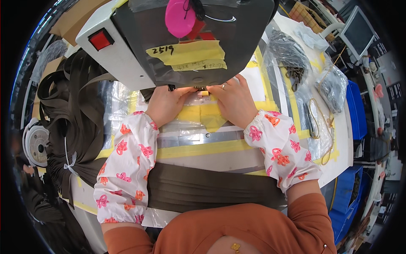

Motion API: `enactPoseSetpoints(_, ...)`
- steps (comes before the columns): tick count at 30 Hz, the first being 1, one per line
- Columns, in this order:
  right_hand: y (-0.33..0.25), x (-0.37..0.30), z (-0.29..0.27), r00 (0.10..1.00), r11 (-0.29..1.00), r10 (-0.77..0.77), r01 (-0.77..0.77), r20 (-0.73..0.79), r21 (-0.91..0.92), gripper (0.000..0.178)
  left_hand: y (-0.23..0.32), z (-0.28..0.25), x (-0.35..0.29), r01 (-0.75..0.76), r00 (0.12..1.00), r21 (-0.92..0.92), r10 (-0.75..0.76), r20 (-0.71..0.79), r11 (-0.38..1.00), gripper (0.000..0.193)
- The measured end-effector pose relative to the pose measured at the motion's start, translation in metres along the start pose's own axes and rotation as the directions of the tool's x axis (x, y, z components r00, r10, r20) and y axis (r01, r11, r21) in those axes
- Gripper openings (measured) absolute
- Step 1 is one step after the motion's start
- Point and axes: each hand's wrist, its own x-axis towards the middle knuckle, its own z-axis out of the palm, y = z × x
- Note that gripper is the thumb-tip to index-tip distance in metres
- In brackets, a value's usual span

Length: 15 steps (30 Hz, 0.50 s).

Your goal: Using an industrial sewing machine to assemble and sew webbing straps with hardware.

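From my end: left hand at 10 o'clock, right hand at 2, both curled inward, yellow bit between at 12, by machine. Can't tell grip. I'd brace wrists, keep fingertips shallow, leave straps at 6 flat.

A monitor and blue bins stand right of the right hand; a bluish light strip glows left of the left hand.
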Motion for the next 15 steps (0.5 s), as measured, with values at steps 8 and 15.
enactPoseSetpoints(8,-0.0009,-0.0018,0.0035,1.000,1.000,0.010,-0.010,0.026,0.003,0.031,-0.0006,0.0002,-0.0009,-0.123,0.985,-0.006,0.121,-0.121,0.992,0.022)
enactPoseSetpoints(15,0.0003,-0.0002,0.0037,0.999,0.999,-0.032,0.032,-0.007,0.031,0.031,0.0036,-0.0061,-0.0025,-0.193,0.979,0.043,0.196,-0.062,0.980,0.030)
